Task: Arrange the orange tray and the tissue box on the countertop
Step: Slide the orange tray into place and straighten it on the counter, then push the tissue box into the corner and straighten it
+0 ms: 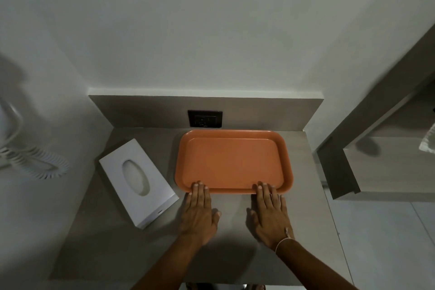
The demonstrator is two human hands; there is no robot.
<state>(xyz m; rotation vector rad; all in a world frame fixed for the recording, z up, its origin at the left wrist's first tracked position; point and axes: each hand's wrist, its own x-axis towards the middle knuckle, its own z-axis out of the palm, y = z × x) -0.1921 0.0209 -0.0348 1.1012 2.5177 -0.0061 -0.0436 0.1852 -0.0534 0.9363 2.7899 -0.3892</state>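
An empty orange tray [233,160] lies flat on the grey countertop [226,254], close to the back wall. A white tissue box [137,181] with an oval opening lies to its left, turned at an angle and apart from the tray. My left hand [199,213] rests flat on the counter, fingertips on the tray's near rim at its left corner. My right hand [270,214] lies flat the same way, fingertips on the near rim toward the right corner. Neither hand grips anything.
A dark wall socket [204,119] sits in the backsplash just behind the tray. A white coiled cord [40,162] hangs on the left wall. The counter ends at the right, with a lower ledge [376,167] and floor beyond.
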